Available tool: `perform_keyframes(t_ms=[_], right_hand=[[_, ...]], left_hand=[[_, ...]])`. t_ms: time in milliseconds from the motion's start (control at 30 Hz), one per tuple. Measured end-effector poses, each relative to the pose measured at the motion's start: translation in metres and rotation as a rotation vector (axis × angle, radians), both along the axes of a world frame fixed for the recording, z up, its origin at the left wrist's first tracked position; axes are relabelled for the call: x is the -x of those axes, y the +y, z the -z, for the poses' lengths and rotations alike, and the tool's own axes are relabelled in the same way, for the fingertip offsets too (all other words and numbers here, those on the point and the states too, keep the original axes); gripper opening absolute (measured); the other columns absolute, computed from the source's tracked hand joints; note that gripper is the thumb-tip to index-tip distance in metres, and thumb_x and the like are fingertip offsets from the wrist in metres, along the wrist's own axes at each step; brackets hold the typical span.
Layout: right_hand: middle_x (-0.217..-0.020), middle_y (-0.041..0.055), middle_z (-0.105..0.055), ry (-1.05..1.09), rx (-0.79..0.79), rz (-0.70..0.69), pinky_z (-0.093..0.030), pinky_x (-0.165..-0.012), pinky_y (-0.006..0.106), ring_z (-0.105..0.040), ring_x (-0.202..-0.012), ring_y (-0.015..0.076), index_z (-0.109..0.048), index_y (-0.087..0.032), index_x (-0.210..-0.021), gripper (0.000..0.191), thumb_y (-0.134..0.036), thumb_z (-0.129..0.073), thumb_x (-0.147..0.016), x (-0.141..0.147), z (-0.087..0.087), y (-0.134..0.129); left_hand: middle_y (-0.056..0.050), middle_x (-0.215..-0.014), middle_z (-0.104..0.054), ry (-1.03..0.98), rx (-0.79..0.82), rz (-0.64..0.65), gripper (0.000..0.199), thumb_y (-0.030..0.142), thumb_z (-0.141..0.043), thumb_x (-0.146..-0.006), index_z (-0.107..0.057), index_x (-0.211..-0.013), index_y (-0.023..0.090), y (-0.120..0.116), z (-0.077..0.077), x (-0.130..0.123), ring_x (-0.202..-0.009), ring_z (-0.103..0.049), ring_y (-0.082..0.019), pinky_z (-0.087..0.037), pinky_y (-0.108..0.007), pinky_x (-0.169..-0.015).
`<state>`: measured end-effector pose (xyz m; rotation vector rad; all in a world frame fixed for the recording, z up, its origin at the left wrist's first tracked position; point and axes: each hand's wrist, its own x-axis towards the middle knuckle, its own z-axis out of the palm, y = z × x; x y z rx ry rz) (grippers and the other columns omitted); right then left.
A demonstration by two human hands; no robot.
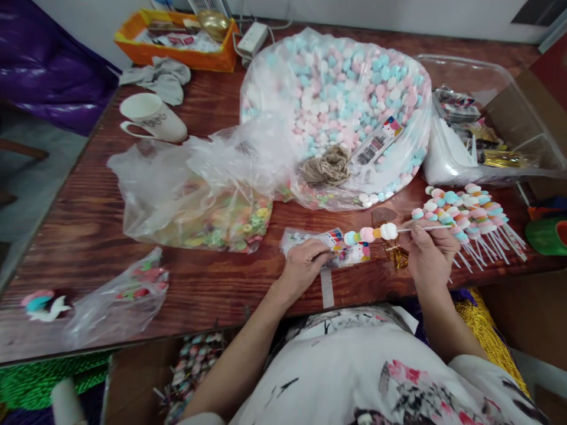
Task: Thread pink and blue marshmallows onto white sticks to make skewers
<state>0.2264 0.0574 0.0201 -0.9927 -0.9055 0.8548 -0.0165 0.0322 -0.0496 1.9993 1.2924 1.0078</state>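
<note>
My right hand point(427, 251) is closed round the white stick of a skewer point(367, 234) threaded with pastel pieces, which points left. My left hand point(305, 262) rests at a stack of printed clear packets point(349, 251), its fingers bent together over the left part; its exact grip is hidden. Several finished skewers point(476, 215) lie in a pile just right of my right hand, sticks towards the table edge. Gold twist ties point(397, 255) lie between my hands. Behind them stands a big clear bag of pink, blue and white pieces point(354, 88).
A bag of small colourful pieces point(230, 221) and a smaller bag point(128, 295) lie left. Further back are a white mug point(153, 118) and an orange box point(177, 56). A clear bin point(509, 147) and green tape roll point(547, 236) stand right.
</note>
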Motion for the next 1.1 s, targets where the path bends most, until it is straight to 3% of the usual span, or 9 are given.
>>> perform_keyframes(t_ms=[167, 433, 600, 800, 1100], right_hand=[[-0.069, -0.0015, -0.069, 0.029, -0.030, 0.021, -0.051, -0.062, 0.028, -0.063, -0.064, 0.0120, -0.072, -0.021, -0.075, 0.003, -0.019, -0.073, -0.074, -0.001, -0.004, -0.005], [-0.068, -0.0004, -0.070, -0.008, -0.031, 0.010, -0.046, -0.058, 0.027, -0.060, -0.062, 0.0125, -0.072, -0.020, -0.077, 0.004, -0.017, -0.070, -0.075, -0.001, 0.013, -0.022], [-0.067, -0.0006, -0.069, -0.006, 0.031, -0.036, -0.041, -0.054, 0.025, -0.057, -0.059, 0.0110, -0.072, -0.021, -0.077, 0.004, -0.018, -0.070, -0.075, -0.009, 0.014, -0.024], [-0.068, 0.0000, -0.069, 0.053, -0.060, 0.061, -0.041, -0.055, 0.026, -0.057, -0.059, 0.0118, -0.072, -0.019, -0.074, 0.003, -0.017, -0.070, -0.075, -0.009, 0.011, -0.023], [-0.070, 0.0003, -0.070, -0.049, -0.116, 0.150, -0.043, -0.056, 0.027, -0.057, -0.060, 0.0118, -0.074, -0.021, -0.077, 0.009, -0.017, -0.066, -0.078, -0.003, 0.020, -0.034]], left_hand=[[-0.002, -0.081, -0.071, -0.027, 0.003, -0.012, 0.008, 0.023, -0.066, -0.086, -0.071, -0.081, 0.019, 0.000, 0.002, 0.000, -0.076, -0.065, -0.013, -0.050, -0.025, -0.072], [-0.002, -0.082, -0.071, 0.017, -0.061, -0.004, 0.007, 0.023, -0.066, -0.086, -0.071, -0.083, 0.019, -0.001, 0.006, 0.001, -0.078, -0.065, -0.013, -0.050, -0.025, -0.071], [-0.003, -0.082, -0.069, 0.053, -0.139, 0.001, 0.009, 0.022, -0.064, -0.087, -0.071, -0.084, 0.018, -0.001, 0.009, 0.000, -0.077, -0.065, -0.013, -0.051, -0.025, -0.071], [-0.003, -0.081, -0.070, 0.037, -0.073, 0.017, 0.012, 0.026, -0.064, -0.088, -0.072, -0.082, 0.019, -0.001, 0.005, 0.000, -0.077, -0.065, -0.013, -0.051, -0.025, -0.071], [-0.004, -0.083, -0.071, 0.069, -0.095, 0.005, 0.015, 0.030, -0.063, -0.088, -0.073, -0.085, 0.019, -0.001, 0.009, 0.001, -0.078, -0.065, -0.014, -0.051, -0.026, -0.071]])
